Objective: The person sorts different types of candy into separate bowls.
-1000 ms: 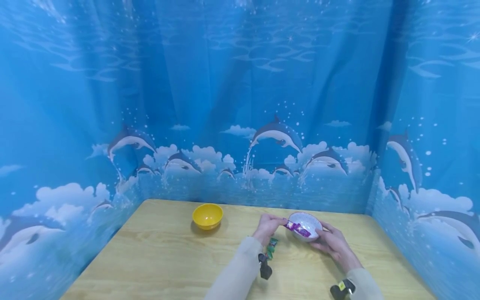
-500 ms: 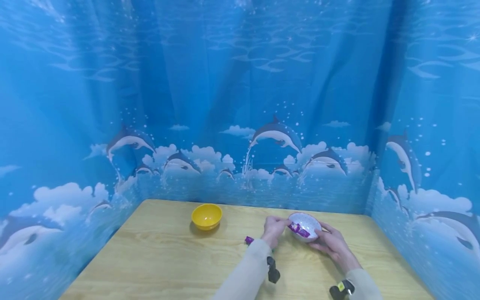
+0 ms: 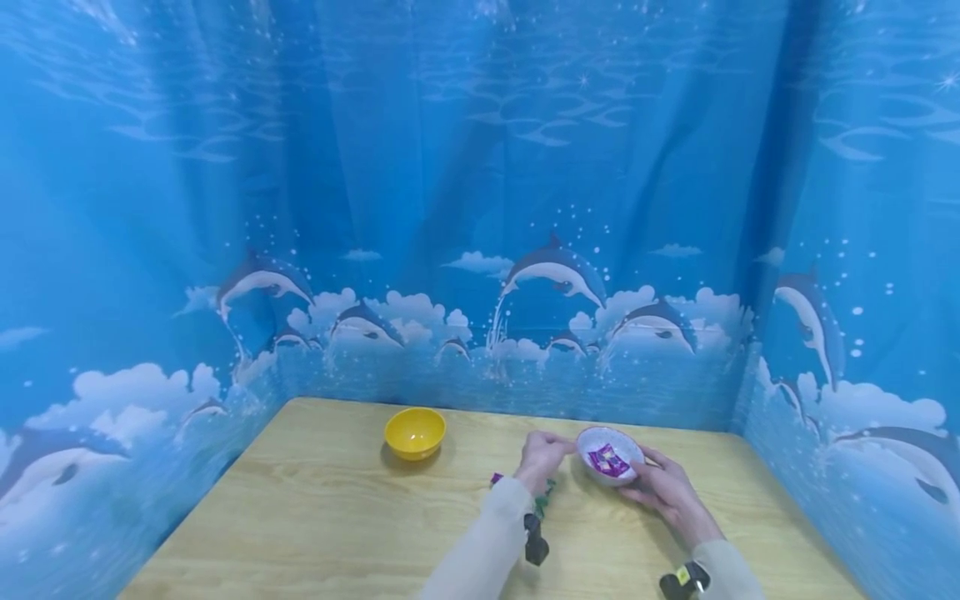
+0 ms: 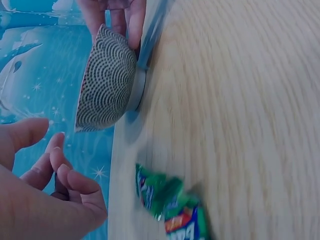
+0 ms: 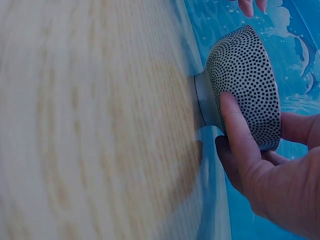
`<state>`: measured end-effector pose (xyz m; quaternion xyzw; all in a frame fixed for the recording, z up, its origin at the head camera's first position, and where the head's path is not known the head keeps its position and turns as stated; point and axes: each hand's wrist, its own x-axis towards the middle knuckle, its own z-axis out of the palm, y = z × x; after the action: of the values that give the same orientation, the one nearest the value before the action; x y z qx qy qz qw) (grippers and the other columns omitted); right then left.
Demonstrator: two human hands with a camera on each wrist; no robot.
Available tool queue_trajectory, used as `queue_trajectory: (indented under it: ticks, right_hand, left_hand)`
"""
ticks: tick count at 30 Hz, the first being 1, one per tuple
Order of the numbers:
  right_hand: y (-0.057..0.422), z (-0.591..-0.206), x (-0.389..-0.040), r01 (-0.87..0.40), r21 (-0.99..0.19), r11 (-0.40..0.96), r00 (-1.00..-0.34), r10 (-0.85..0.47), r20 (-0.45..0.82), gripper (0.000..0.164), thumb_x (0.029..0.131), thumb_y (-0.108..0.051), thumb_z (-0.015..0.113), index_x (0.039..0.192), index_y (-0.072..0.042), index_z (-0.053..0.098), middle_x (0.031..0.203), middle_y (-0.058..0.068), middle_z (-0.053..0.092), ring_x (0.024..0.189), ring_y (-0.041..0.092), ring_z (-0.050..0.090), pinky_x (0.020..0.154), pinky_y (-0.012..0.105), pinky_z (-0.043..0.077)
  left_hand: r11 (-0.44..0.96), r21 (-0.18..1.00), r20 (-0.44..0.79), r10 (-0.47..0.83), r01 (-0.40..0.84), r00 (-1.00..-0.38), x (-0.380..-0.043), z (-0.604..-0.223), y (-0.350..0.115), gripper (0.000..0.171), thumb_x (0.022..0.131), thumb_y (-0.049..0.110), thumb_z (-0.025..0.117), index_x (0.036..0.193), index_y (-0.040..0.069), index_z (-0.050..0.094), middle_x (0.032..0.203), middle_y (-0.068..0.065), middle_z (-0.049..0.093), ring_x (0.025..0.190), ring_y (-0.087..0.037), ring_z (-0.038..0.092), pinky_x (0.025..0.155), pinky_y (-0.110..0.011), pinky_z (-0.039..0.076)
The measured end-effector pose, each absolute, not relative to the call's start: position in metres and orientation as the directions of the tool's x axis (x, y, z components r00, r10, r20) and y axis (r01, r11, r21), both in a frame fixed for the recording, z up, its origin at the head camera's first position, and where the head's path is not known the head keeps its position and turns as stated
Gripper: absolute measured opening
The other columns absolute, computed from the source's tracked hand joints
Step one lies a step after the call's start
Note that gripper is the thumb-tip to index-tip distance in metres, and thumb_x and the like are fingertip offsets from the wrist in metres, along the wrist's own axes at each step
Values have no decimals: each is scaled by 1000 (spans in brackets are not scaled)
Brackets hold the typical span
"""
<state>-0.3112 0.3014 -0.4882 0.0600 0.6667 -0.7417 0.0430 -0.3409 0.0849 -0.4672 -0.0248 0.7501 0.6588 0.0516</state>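
Observation:
A small bowl (image 3: 613,437), dotted outside and pale inside, has purple-wrapped candies (image 3: 607,459) in it. My right hand (image 3: 670,487) grips its right side. In the right wrist view the fingers (image 5: 239,120) lie along the outside wall and the thumb is at the rim. Just left of the rim is my left hand (image 3: 542,457); the left wrist view shows its thumb and fingers apart, loosely bent, with nothing between them. Green-wrapped candies (image 4: 172,200) lie on the table beneath the left wrist, partly hidden in the head view.
A yellow bowl (image 3: 415,433) stands at the back left of the wooden table (image 3: 337,517). One purple-wrapped candy (image 3: 497,478) pokes out beside the left wrist, partly covered. A blue dolphin curtain (image 3: 465,208) hangs around the back and sides.
A purple-wrapped candy that my left hand held over the bowl's left edge has been let go and lies inside. The left hand has shifted slightly; the right hand keeps its grip.

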Motion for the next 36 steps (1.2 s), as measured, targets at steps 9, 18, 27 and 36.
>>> queue_trajectory:
  ticks: [9, 18, 27, 36]
  right_hand:
    - [301, -484, -311, 160, -981, -106, -987, 10, -162, 67, 100, -3, 44, 153, 7, 5, 148, 46, 15, 125, 49, 50, 94, 47, 54]
    - [301, -483, -310, 169, -981, -97, -985, 5, -170, 67, 100, -3, 44, 153, 7, 4, 147, 46, 16, 126, 50, 49, 93, 46, 56]
    - [303, -484, -311, 163, -983, -90, -986, 8, -164, 66, 101, -4, 44, 153, 6, 4, 147, 46, 17, 124, 47, 51, 93, 45, 55]
    - [303, -486, -312, 164, -983, -84, -986, 3, -165, 68, 100, -4, 45, 153, 7, 4, 146, 47, 18, 110, 36, 62, 92, 44, 56]
  left_hand:
    - [144, 988, -72, 152, -50, -986, -338, -462, 58, 15, 87, 18, 71, 98, 8, 73, 107, -6, 67, 112, -32, 59, 101, -55, 46]
    - [189, 981, -65, 164, -33, -984, -341, -467, 33, 17, 87, 20, 71, 100, 10, 73, 105, -3, 67, 109, -29, 60, 98, -53, 47]
    - [233, 971, -101, 160, -62, -982, -344, -469, 7, 19, 87, 22, 71, 100, 10, 71, 105, -4, 67, 108, -31, 61, 94, -51, 50]
    - [318, 942, -148, 105, -108, -983, -350, -478, -15, 24, 83, 24, 75, 100, 9, 70, 104, -8, 64, 94, -25, 58, 82, -45, 51]
